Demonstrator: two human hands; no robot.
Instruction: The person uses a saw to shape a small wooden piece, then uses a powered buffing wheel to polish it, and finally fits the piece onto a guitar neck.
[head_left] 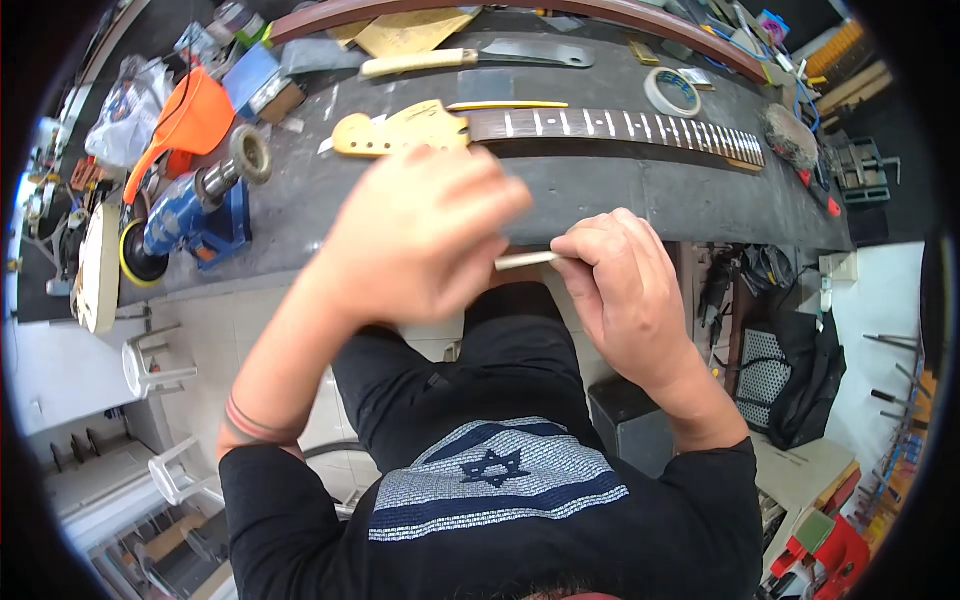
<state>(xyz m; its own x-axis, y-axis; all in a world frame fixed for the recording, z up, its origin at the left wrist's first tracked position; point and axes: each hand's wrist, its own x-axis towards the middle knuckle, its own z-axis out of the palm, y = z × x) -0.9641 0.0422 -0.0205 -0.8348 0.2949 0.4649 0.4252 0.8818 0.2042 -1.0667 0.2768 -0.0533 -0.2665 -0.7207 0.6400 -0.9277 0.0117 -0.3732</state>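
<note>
My right hand (628, 295) pinches one end of a short, pale, thin strip (524, 261) between thumb and fingers, just off the bench's front edge. The strip points left toward my left hand (425, 235), which is smeared by motion; whether its fingers touch the strip I cannot tell. Beyond both hands, a guitar neck (610, 128) lies across the bench, its dark fretboard with pale inlays facing up. Its light wooden headstock (365, 136) is at the left, partly hidden behind my left hand.
The dark bench (600, 205) holds a putty knife (420, 64), a tape roll (672, 92), a thin yellow-edged strip (508, 105) behind the neck, an orange scoop-like container (192, 115) and a blue bench machine (185, 215) with wheels. A red clamp-like tool (840, 555) is at lower right.
</note>
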